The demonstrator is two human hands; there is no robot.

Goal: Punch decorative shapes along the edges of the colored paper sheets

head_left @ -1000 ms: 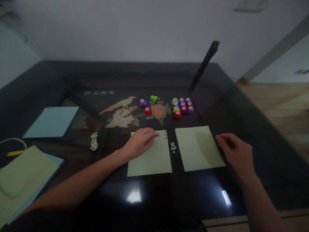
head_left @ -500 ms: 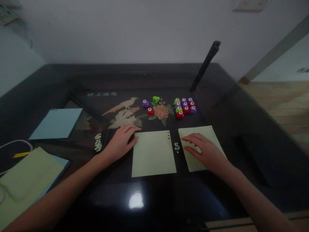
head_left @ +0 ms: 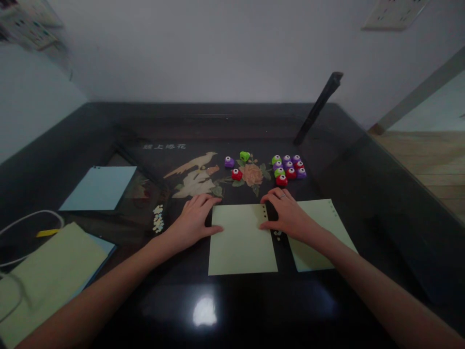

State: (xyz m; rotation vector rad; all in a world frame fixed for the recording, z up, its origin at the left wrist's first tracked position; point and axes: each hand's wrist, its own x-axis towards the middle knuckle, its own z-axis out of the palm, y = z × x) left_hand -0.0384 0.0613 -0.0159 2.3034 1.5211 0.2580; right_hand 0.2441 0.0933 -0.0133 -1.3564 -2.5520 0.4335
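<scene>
A pale green sheet of paper [head_left: 241, 247] lies flat on the dark table, with several small punched holes by its upper right edge. My left hand [head_left: 196, 218] rests at its upper left corner, fingers apart, thumb on the paper. At the opposite edge, beside the holes, is my right hand [head_left: 286, 215], its thumb and fingers spread and touching the sheet. Little paper cut-outs [head_left: 278, 234] lie partly hidden beneath my right hand. Another pale green paper stack [head_left: 319, 247] sits under my right wrist. Neither hand lifts anything.
Several small one-eyed purple, green and red pieces [head_left: 289, 170] stand grouped at the back right; a few more, including a red one [head_left: 236, 174], stand left of them. Left are paper cut-outs [head_left: 158, 219], blue paper [head_left: 100, 188], green paper [head_left: 54, 276], a white cable [head_left: 32, 212]. A black post [head_left: 319, 106] rises behind.
My right hand has moved left from above the right-hand paper stack to the middle sheet's right edge. My left thumb now lies on that sheet. The camera view has shifted slightly.
</scene>
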